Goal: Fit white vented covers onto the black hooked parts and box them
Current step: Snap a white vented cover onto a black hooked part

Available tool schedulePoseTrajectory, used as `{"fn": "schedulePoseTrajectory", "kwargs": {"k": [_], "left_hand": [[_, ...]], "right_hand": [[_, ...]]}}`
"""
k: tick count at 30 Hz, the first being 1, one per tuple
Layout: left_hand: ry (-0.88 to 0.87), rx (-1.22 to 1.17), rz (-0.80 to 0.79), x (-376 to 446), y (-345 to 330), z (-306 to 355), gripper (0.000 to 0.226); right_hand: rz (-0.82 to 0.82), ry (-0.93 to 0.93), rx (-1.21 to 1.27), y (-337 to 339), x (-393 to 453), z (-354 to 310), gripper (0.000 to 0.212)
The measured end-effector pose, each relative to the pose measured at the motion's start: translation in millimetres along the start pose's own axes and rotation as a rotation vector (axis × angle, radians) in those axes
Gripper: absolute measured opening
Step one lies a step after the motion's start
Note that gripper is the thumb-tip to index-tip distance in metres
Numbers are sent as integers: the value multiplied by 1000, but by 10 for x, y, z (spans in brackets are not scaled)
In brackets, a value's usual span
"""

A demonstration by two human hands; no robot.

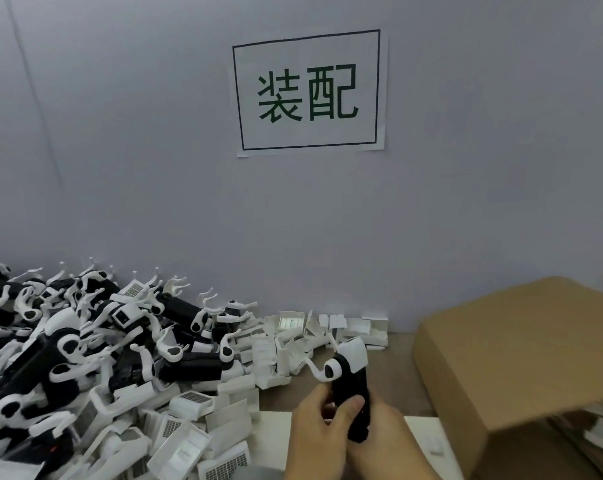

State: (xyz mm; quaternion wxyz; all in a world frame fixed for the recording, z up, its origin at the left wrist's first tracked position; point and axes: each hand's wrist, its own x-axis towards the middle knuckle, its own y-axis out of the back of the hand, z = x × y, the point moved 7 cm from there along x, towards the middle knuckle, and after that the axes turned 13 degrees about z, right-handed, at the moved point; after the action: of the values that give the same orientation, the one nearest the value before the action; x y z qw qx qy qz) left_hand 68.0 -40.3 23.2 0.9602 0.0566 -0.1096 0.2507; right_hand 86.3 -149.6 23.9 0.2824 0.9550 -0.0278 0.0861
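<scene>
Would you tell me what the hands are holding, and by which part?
Both the left hand and the right hand grip one black hooked part by its lower body; its white-capped hook end sticks up free.

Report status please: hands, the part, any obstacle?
Both hands, left hand and right hand, grip one black hooked part. White vented cover on its top end. Cardboard box at right, path clear.

My left hand [322, 422] bare, no glove, no ring. My right hand [385, 431] bare too. Wrists uncovered, no sleeve, no watch showing.
</scene>
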Motion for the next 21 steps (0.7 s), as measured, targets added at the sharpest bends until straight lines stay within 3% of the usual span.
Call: {"fn": "schedulePoseTrajectory", "kwargs": {"k": [5,7,9,11,13,21], "left_hand": [[-57,1,101,30,78,49,41],[-133,92,86,1,63,72,43],[-213,225,25,-22,-16,61,39],[-249,322,-49,-35,-84,66,50],[-310,391,-79,-44,-110,101,42],[-361,406,-95,-97,-132,113,41]], "right_hand": [[11,116,364,73,35,42,66],[54,107,500,119,58,78,74],[98,49,606,115,88,149,74],[186,-4,638,150,122,206,63],[244,-37,653,195,164,232,51],[280,-48,685,305,199,229,34]]}}
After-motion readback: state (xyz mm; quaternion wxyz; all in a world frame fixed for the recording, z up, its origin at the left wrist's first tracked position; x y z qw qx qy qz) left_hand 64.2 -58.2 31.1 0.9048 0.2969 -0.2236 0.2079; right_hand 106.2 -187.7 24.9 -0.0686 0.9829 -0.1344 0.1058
